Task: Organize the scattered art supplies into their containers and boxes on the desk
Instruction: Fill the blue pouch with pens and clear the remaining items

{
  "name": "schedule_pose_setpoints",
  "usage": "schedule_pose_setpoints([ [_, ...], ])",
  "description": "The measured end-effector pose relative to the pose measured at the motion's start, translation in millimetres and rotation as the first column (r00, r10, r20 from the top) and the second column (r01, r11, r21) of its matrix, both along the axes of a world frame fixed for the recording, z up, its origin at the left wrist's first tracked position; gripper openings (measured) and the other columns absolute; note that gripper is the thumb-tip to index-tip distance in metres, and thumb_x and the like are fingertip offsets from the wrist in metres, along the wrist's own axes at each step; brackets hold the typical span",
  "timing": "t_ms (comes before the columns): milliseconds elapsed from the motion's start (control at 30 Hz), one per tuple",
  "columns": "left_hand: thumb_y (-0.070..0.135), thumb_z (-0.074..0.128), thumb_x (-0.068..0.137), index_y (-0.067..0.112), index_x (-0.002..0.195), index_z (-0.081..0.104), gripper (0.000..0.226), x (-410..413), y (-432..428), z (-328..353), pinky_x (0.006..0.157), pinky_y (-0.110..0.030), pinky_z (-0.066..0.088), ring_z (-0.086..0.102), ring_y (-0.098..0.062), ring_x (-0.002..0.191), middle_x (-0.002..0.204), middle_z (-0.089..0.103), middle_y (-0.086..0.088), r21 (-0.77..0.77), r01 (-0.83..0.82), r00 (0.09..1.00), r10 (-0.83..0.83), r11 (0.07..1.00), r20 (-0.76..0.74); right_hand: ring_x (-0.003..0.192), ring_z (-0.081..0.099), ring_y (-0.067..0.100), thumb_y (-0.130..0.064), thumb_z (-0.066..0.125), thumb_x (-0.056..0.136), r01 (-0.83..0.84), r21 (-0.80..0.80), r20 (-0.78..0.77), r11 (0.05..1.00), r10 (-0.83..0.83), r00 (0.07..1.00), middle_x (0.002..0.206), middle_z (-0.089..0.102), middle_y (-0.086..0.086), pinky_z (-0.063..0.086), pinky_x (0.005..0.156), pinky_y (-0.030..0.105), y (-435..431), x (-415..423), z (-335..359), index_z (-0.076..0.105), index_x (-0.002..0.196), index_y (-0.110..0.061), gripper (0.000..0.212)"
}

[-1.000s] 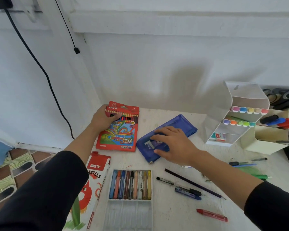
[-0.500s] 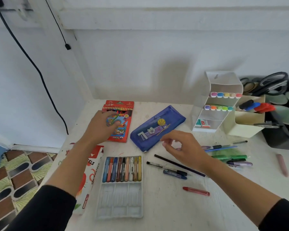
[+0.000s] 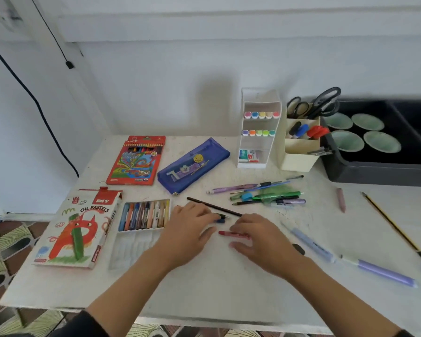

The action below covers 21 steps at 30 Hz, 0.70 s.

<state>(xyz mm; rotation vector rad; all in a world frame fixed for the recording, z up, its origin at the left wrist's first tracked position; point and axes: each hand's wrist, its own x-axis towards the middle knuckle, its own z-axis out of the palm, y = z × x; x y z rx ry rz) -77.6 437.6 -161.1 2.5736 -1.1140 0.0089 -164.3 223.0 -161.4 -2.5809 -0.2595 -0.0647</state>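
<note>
1. Left grip [image 3: 187, 229] is off the coloured pencil box [image 3: 135, 160] it rested on half a second ago. It now lies mid-bench [image 3: 216, 288], just right of the pastel tray [image 3: 131, 246].
2. Left grip is relaxed, not clasping: fingers flat and stretched, tips touching a short blue pen [image 3: 221, 218].
3. Right grip [image 3: 260, 240] has come down from near the blue pouch [image 3: 193, 165] onto the red pen [image 3: 231, 233]. The fingers cover the pen's right end and the thumb sits on the near side. It's blurred, so I cannot tell whether it pinches or only rests.
4. Pencil box and pouch are unmoved at the back of the bench, side by side and not touching.
5. In the way: a black pencil [image 3: 214, 206] lies slantwise just behind both grips.
6. Still loose:
   - pen heap [image 3: 265, 194] behind the right grip
   - pink crayon [image 3: 341, 199]
   - yellow-black pencil [image 3: 394, 224]
   - light-blue pen [image 3: 309, 242]
   - lilac pen [image 3: 379, 272]
7. Containers:
   - oil pastels box [image 3: 75, 227], left of the tray
   - white organiser [image 3: 258, 127] holding markers
   - cream holder [image 3: 299, 154] with scissors [image 3: 314, 103]
8. The view now takes in a black bin [image 3: 379, 171] with green bowls [image 3: 365, 132] at far right.
</note>
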Motion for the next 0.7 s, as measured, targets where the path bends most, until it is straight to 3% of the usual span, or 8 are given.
schedule_pose_setpoints([
  [133, 0.04, 0.045, 0.095, 0.035, 0.114, 0.07, 0.032, -9, -4, -18, 0.085, -0.035, 0.03, 0.054, -0.015, 0.103, 0.109, 0.06, 0.011, -0.026, -0.048, 0.986, 0.051, 0.999, 0.159, 0.089, 0.058, 0.019, -0.023, 0.071, 0.091, 0.041, 0.012, 0.15, 0.999, -0.042, 0.988, 0.099, 0.067, -0.005, 0.052, 0.073, 0.037, 5, -9, -20, 0.077, 0.105, -0.022, 0.015],
  [233, 0.039, 0.05, 0.097, 0.031, 0.113, 0.069, 0.026, -9, -4, -19, 0.085, -0.038, 0.035, 0.055, -0.015, 0.103, 0.112, 0.06, 0.007, -0.053, -0.02, 0.984, 0.029, 0.998, 0.178, 0.087, 0.055, 0.015, -0.02, 0.069, 0.091, 0.065, 0.028, 0.178, 0.998, -0.069, 0.982, 0.094, 0.066, -0.006, 0.05, 0.073, 0.035, 9, -9, -22, 0.076, 0.098, -0.02, 0.009],
  [333, 0.038, 0.053, 0.097, 0.029, 0.115, 0.066, 0.024, -6, -3, -15, 0.085, -0.036, 0.03, 0.056, -0.015, 0.104, 0.112, 0.061, 0.007, -0.028, -0.015, 0.985, 0.02, 0.999, 0.17, 0.089, 0.055, 0.014, -0.018, 0.068, 0.092, 0.093, 0.064, 0.133, 0.994, -0.101, 0.986, 0.094, 0.065, -0.006, 0.048, 0.077, 0.029, 12, -8, -19, 0.074, 0.097, -0.019, 0.008],
  [467, 0.043, 0.039, 0.099, 0.028, 0.106, 0.068, 0.034, 1, -3, -11, 0.085, -0.034, 0.025, 0.054, -0.015, 0.102, 0.106, 0.06, 0.008, 0.013, 0.01, 0.985, -0.012, 1.0, 0.169, 0.086, 0.058, 0.008, -0.026, 0.065, 0.094, 0.206, 0.163, -0.046, 0.965, -0.201, 0.979, 0.089, 0.068, -0.01, 0.039, 0.072, 0.011, 13, -2, -9, 0.074, 0.096, -0.023, 0.009],
  [600, 0.045, 0.034, 0.101, 0.028, 0.106, 0.066, 0.036, 4, -1, -4, 0.089, -0.037, 0.031, 0.052, -0.012, 0.105, 0.107, 0.062, 0.012, 0.0, 0.057, 0.989, -0.057, 0.998, 0.136, 0.077, 0.062, 0.0, -0.025, 0.072, 0.091, 0.323, 0.52, -0.196, 0.791, -0.258, 0.946, 0.083, 0.071, -0.01, 0.047, 0.07, 0.012, 15, 9, 8, 0.074, 0.098, -0.026, 0.007],
  [700, 0.036, 0.055, 0.101, 0.025, 0.105, 0.067, 0.017, 2, 14, 14, 0.084, -0.029, 0.039, 0.055, -0.006, 0.095, 0.1, 0.066, 0.013, -0.227, -0.064, 0.998, 0.064, 0.972, -0.006, 0.071, 0.058, 0.004, -0.015, 0.064, 0.096, 0.355, 0.673, -0.293, 0.649, -0.207, 0.934, 0.086, 0.069, 0.002, 0.049, 0.066, 0.019, 26, 15, 22, 0.07, 0.105, -0.033, 0.021],
])
